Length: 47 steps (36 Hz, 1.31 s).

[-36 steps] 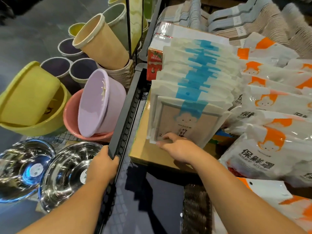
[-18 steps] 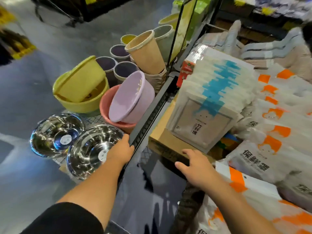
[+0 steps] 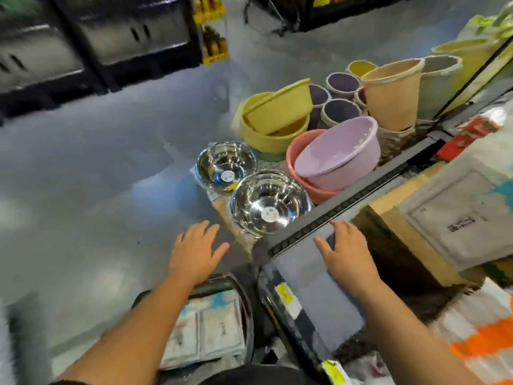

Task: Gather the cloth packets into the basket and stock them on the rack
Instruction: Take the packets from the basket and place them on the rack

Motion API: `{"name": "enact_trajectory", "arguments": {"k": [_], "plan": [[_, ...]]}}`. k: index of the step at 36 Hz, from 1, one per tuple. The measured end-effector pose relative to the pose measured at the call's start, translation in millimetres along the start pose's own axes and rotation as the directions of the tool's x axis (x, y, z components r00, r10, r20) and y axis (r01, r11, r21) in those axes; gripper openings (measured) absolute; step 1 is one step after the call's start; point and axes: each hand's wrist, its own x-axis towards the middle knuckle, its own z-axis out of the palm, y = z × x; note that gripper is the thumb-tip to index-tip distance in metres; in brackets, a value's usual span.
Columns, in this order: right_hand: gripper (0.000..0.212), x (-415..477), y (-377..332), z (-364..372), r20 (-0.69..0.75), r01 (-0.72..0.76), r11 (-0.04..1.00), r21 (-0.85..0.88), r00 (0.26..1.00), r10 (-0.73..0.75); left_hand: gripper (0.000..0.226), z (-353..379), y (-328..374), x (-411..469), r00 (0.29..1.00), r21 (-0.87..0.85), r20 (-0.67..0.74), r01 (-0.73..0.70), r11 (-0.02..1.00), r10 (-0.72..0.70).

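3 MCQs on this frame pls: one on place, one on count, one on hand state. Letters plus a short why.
1. Where does the lilac basin lie?
A. Inside a steel bowl
B. Tilted in the pink basin
C. On the shelf with the packets

2. How many shiny steel bowls show?
A. One
B. Two
C. Four

3. What is the left hand doing?
A. Open, holding nothing
B. Gripping a packet
C. Clamped on the shelf rail

Answers:
1 B: the lilac basin leans inside the pink basin, beside the shelf.
2 B: one steel bowl sits farther out and another steel bowl nearer the hands.
3 A: the left hand is spread with fingers apart above the basket of packets, with nothing in it; the right hand lies flat on the shelf.
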Motion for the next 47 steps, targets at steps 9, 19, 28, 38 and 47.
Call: {"name": "enact_trajectory", "arguments": {"k": [9,19,28,38,47], "plan": [[0.063,-16.9,-121.8,70.2,-0.014,0.325,0.935,-0.144,0.944,-0.330,0.070,-2.7,-138.6,-101.3,0.954,-0.034,-0.174,0.241,0.970,-0.243],[0.068,-45.3,-202.1,180.7,0.265,0.593,0.731,-0.337,0.805,-0.531,0.081,57.6,-229.9,-195.1,0.896,-0.123,-0.030,0.437,0.891,-0.444],[0.068,-60.1,-188.6,301.3,0.477,0.619,0.697,-0.362,0.765,-0.433,0.073,155.8,-269.8,-209.3,0.866,-0.102,0.188,0.486,0.868,-0.463],[0.071,-34.9,-104.7,460.3,0.638,0.600,0.699,-0.389,0.723,-0.266,0.071,325.3,-285.5,-168.8,0.898,-0.109,0.261,0.391,0.914,-0.353],[0.076,-5.2,-25.5,613.6,0.654,0.464,0.787,-0.407,0.750,-0.104,0.075,501.8,-289.0,-142.4,0.875,-0.146,0.369,0.387,0.910,-0.313]]}}
